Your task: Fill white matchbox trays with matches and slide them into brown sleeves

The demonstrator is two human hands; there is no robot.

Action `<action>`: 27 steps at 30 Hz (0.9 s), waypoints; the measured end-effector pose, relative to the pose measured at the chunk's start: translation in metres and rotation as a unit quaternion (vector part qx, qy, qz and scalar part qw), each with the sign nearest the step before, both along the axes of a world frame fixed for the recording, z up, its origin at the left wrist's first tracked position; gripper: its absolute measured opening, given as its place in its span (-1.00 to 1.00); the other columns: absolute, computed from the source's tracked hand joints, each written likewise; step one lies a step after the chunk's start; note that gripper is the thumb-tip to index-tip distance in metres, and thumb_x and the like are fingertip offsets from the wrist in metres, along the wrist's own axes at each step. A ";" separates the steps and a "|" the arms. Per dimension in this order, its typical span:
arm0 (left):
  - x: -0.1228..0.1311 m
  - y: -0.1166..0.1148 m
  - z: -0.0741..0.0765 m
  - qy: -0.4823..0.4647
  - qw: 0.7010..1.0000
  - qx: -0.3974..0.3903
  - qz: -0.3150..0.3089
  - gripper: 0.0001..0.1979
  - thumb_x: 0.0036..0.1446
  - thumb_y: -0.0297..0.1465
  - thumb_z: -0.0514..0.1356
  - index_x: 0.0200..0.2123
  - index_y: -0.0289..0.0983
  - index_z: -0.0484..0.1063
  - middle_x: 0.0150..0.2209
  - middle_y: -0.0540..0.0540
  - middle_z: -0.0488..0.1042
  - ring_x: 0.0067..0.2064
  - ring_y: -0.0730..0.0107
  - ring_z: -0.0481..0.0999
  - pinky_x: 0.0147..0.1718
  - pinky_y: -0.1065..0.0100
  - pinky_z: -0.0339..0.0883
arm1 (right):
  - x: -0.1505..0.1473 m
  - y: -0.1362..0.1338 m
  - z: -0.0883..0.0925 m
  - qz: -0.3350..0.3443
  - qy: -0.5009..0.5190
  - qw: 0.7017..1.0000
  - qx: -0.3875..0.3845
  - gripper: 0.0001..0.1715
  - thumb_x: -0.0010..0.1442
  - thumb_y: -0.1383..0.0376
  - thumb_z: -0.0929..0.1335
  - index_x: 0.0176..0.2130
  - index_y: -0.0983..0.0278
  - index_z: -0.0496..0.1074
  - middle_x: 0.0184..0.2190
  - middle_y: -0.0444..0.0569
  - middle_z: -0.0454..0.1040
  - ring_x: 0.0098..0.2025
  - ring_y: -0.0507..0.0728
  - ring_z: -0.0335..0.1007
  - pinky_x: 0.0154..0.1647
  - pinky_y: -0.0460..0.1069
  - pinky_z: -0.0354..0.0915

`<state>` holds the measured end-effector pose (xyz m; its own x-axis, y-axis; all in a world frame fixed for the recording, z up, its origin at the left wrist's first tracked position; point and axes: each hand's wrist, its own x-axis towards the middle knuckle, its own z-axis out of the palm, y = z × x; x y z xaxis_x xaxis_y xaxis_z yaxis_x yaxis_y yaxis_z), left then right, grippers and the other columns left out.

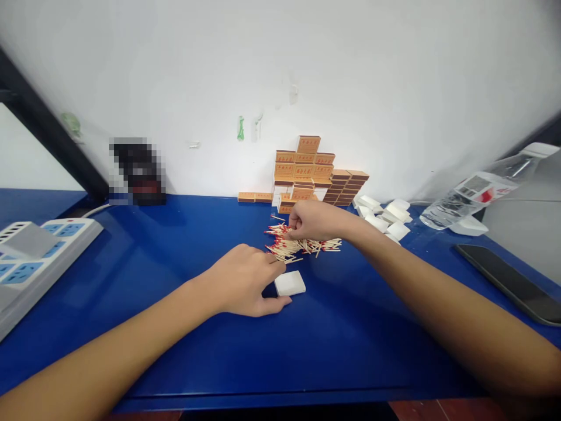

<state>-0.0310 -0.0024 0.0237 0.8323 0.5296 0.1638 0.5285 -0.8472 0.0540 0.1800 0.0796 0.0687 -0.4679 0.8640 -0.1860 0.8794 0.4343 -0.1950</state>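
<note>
My left hand (245, 280) rests on the blue table (175, 327), fingers curled around the near side of a small white matchbox tray (290, 283), thumb and forefinger touching it. My right hand (313, 220) lies over a heap of red-tipped matches (298, 242), its fingers pinched down into the pile. Whether it has matches between the fingers is hidden. Behind the heap stands a stack of orange matchbox sleeves (307, 172) against the white wall.
Several loose white trays (385, 217) lie right of the stack. A plastic water bottle (473, 196) lies on its side at the far right, a dark phone (511, 282) nearer. A white power strip (35, 248) sits at the left edge.
</note>
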 end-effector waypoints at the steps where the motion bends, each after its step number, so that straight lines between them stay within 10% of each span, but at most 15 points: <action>1: 0.000 0.000 0.000 -0.002 1.000 -0.001 0.000 -0.65 0.27 -0.08 0.23 -0.35 -0.26 0.47 -0.42 -0.05 0.53 -0.41 0.25 0.54 -0.47 0.23 0.13 | 0.001 0.000 0.000 -0.003 0.004 1.000 -0.002 -0.64 0.12 0.27 0.46 -0.59 0.24 0.30 -0.62 -0.14 0.31 -0.54 0.03 0.14 -0.48 0.04 -0.03; 18: 0.001 0.006 -0.008 -0.047 0.996 -0.065 0.048 -0.64 0.25 -0.07 0.28 -0.16 -0.26 0.57 -0.46 -0.03 0.53 -0.44 0.28 0.52 -0.47 0.33 0.16 | 0.048 -0.015 0.024 -0.058 0.122 0.991 0.017 -0.58 0.24 0.06 0.44 -0.51 0.24 0.42 -0.60 -0.14 0.33 -0.53 0.03 0.13 -0.48 0.03 0.05; 27: 0.006 0.004 -0.009 -0.091 0.985 -0.115 0.093 -0.64 0.19 -0.09 0.34 -0.10 -0.23 0.59 -0.55 0.07 0.41 -0.53 0.39 0.39 -0.48 0.35 0.12 | 0.053 -0.059 0.016 0.061 0.183 0.980 -0.056 -0.61 0.30 -0.01 0.43 -0.39 0.22 0.50 -0.47 -0.15 0.39 -0.46 0.03 0.18 -0.44 -0.02 0.07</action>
<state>-0.0254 0.0020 0.0149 0.6854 0.7106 0.1589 0.6373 -0.6910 0.3411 0.2332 0.0207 0.0851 -0.6190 0.7817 -0.0769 0.6845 0.4889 -0.5407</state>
